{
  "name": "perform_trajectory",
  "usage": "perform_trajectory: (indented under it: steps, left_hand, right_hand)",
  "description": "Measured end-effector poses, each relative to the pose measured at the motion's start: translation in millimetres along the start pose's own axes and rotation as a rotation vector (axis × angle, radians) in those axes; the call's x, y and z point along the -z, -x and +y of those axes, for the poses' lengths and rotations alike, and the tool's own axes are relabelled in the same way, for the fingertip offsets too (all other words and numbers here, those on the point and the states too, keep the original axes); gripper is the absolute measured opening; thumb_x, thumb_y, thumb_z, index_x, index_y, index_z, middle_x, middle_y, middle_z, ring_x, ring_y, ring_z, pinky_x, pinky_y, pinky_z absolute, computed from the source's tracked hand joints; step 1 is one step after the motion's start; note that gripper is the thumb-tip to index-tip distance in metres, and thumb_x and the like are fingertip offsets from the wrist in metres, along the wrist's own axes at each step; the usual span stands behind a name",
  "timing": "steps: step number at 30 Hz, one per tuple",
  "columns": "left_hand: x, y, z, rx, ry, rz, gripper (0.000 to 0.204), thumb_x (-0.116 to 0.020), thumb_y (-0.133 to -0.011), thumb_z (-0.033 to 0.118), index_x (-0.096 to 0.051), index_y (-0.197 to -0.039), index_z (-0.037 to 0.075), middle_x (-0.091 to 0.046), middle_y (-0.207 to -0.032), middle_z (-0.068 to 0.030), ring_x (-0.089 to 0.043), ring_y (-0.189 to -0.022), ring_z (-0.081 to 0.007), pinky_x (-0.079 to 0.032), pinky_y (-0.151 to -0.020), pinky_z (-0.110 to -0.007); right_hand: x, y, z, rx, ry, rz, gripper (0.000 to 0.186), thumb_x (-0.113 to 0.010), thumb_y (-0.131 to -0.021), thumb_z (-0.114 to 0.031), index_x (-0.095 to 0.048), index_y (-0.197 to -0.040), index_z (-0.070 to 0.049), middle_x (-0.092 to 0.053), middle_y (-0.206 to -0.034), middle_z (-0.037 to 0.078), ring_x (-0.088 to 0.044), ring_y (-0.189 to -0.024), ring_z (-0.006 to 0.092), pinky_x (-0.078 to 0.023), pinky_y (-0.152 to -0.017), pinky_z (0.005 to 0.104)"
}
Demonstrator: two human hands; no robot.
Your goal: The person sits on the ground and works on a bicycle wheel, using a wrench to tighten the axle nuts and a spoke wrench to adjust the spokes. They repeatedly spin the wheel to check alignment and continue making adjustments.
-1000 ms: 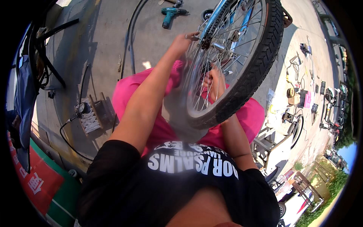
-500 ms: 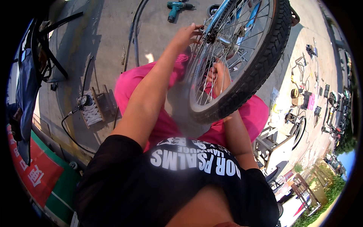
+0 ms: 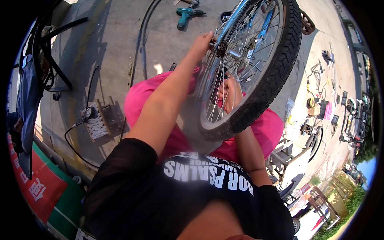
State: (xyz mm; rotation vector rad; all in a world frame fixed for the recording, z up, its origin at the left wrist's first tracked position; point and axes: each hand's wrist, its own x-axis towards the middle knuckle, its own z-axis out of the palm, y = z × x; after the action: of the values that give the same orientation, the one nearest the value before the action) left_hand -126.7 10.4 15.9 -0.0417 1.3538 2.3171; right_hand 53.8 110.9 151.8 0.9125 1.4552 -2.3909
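Observation:
A bicycle's rear wheel (image 3: 284,56) with a black treaded tyre, spokes, chain and blue frame (image 3: 231,19) tilts over my lap. My left hand (image 3: 204,42) is at the chain side beside the axle, fingers pinched around a small part I cannot make out. My right hand (image 3: 230,90) is seen through the spokes from below the hub, fingers curled round something mostly hidden. My forearm on that side passes under the tyre. My pink-clad knees (image 3: 140,96) sit on either side of the wheel.
A teal cordless drill (image 3: 184,16) lies beyond the wheel near hoses (image 3: 143,46). To the left are a pump with gauge (image 3: 90,114), a wooden-framed item and a black metal stand (image 3: 50,60). Scattered tools, boxes (image 3: 325,110) and bike parts cover the sunlit ground at right.
Half a second ago my left fingers were more spread; now they are drawn together at the axle area, slightly lower. The wheel and view have shifted slightly.

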Motion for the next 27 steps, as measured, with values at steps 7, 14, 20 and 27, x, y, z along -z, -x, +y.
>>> perform_trajectory:
  steps: [7, 14, 20, 27]
  left_hand:
    - [-10, 23, 0, -0.052, 0.206, 0.319, 0.028, -0.047, -0.095, 0.027, -0.06, -0.091, 0.002, -0.059, -0.088, -0.006, -0.056, -0.077, -0.0146, -0.044, -0.062, -0.027]
    - [-33, 62, 11, 0.044, -0.067, 0.255, 0.019, -0.053, -0.092, 0.02, -0.061, -0.093, 0.003, -0.064, -0.082, -0.0047, -0.059, -0.07, -0.0124, -0.047, -0.064, -0.025]
    - [-39, 66, 14, 0.035, 0.063, 0.301, 0.025, -0.055, -0.09, 0.018, -0.059, -0.101, -0.005, -0.063, -0.081, -0.0102, -0.06, -0.069, -0.017, -0.048, -0.061, -0.028]
    - [-40, 61, 14, 0.026, 0.05, 0.284, 0.026, -0.058, -0.089, 0.015, -0.058, -0.101, -0.009, -0.064, -0.081, -0.0116, -0.06, -0.066, -0.017, -0.049, -0.061, -0.028]
  right_hand:
    - [16, -12, 15, 0.001, -0.047, -0.001, 0.065, -0.046, -0.075, -0.004, -0.025, -0.137, 0.003, -0.032, -0.066, -0.003, -0.033, -0.055, 0.0062, -0.029, -0.047, 0.0222]
    - [15, -15, 18, 0.022, -0.24, 0.023, 0.057, -0.048, -0.076, -0.002, -0.031, -0.13, 0.006, -0.035, -0.068, 0.001, -0.037, -0.057, 0.0097, -0.036, -0.052, 0.0255]
    - [-16, 7, -4, 0.016, -0.396, 0.011, 0.041, -0.048, -0.078, -0.001, -0.044, -0.119, 0.004, -0.036, -0.066, -0.001, -0.04, -0.057, 0.0096, -0.04, -0.053, 0.026]
    - [-10, 11, -11, 0.026, -0.484, -0.078, 0.011, -0.049, -0.082, -0.001, -0.047, -0.092, -0.006, -0.033, -0.064, -0.004, -0.036, -0.056, 0.0071, -0.036, -0.052, 0.0253]
